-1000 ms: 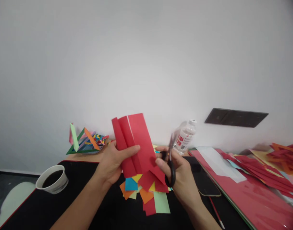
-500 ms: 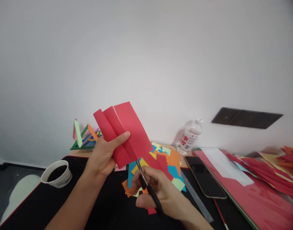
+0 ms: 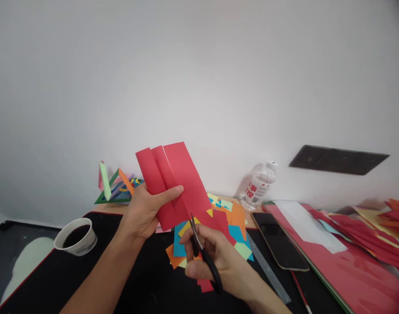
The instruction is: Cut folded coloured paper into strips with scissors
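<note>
Left hand (image 3: 141,212) pinches folded red paper (image 3: 189,176), thumb uppermost; right hand (image 3: 219,257) holds scissors (image 3: 205,254), tips at the paper's near edge. Colored scraps (image 3: 236,233) lie beyond. Judgement: cutting in hand; next move calls for steady paper, aligned blades.

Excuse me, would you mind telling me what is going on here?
The person's left hand holds up folded red paper, thumb across its front. The right hand holds black-handled scissors, their tips close to the paper's lower edge; whether they touch it is unclear. Loose coloured paper pieces lie beneath.
</note>
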Action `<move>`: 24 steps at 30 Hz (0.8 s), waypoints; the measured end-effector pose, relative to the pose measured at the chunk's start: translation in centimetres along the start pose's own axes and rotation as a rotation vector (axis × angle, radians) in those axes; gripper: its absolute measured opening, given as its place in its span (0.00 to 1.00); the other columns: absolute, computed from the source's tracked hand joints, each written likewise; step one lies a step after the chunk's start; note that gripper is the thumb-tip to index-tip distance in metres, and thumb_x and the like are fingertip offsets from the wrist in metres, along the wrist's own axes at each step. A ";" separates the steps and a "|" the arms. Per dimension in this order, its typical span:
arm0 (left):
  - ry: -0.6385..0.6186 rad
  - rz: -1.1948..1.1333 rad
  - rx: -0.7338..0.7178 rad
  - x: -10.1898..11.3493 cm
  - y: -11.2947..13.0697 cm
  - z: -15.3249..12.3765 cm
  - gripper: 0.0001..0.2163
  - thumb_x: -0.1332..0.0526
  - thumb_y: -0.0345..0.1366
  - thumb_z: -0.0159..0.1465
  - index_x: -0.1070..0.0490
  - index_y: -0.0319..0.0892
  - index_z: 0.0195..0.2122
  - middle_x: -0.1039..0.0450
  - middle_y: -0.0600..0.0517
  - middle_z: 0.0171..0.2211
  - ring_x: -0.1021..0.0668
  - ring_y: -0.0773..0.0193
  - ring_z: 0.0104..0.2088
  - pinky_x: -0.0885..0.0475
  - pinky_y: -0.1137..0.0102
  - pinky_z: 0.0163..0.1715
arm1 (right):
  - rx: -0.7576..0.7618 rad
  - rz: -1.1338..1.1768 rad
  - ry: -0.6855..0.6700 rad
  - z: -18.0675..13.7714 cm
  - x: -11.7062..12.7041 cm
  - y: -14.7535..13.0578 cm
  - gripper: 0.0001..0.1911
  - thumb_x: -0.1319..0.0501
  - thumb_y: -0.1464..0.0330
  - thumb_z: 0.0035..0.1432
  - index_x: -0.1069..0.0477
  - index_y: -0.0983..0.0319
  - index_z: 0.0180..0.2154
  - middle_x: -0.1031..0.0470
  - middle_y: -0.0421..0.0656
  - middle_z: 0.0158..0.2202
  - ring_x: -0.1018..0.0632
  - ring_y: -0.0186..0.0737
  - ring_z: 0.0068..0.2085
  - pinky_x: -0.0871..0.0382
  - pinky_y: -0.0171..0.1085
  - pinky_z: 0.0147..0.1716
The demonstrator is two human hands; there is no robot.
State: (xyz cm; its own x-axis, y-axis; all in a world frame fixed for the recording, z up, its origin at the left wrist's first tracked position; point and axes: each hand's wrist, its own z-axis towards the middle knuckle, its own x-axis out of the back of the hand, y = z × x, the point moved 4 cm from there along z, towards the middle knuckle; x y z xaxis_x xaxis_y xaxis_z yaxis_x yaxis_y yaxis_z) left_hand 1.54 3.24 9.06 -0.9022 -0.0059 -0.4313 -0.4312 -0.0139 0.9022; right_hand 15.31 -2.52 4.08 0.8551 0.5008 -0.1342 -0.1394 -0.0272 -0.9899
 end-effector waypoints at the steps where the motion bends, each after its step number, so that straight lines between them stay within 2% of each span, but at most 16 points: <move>1: 0.011 0.001 -0.009 0.1 0.1 0.1 0.15 0.26 0.28 0.42 0.23 0.36 0.33 0.19 0.47 0.31 0.19 0.56 0.29 0.20 0.65 0.30 | -0.005 -0.001 0.001 0.0 0.0 0.1 0.24 0.27 0.56 0.41 0.31 0.60 0.37 0.33 0.35 0.26 0.32 0.34 0.28 0.40 0.34 0.30; 16: -0.009 0.007 0.005 0.2 -0.4 0.3 0.14 0.26 0.28 0.44 0.23 0.36 0.33 0.19 0.48 0.30 0.19 0.59 0.29 0.20 0.67 0.29 | -0.019 0.004 0.023 0.3 0.0 0.3 0.22 0.28 0.56 0.42 0.30 0.61 0.34 0.36 0.34 0.24 0.35 0.32 0.27 0.44 0.33 0.28; 24: -0.022 0.005 -0.009 0.2 -0.4 0.2 0.13 0.26 0.28 0.45 0.23 0.37 0.33 0.19 0.48 0.30 0.19 0.59 0.29 0.20 0.68 0.29 | -0.038 0.010 0.016 0.4 0.2 0.6 0.23 0.25 0.61 0.41 0.31 0.64 0.36 0.35 0.34 0.25 0.34 0.31 0.27 0.43 0.33 0.29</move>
State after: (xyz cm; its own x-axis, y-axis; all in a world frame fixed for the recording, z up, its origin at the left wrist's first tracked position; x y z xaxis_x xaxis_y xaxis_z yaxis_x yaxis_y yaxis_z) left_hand 1.59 3.46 8.60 -0.9044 0.0160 -0.4264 -0.4267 -0.0232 0.9041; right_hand 15.17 -2.06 3.44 0.8617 0.4866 -0.1441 -0.1288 -0.0651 -0.9895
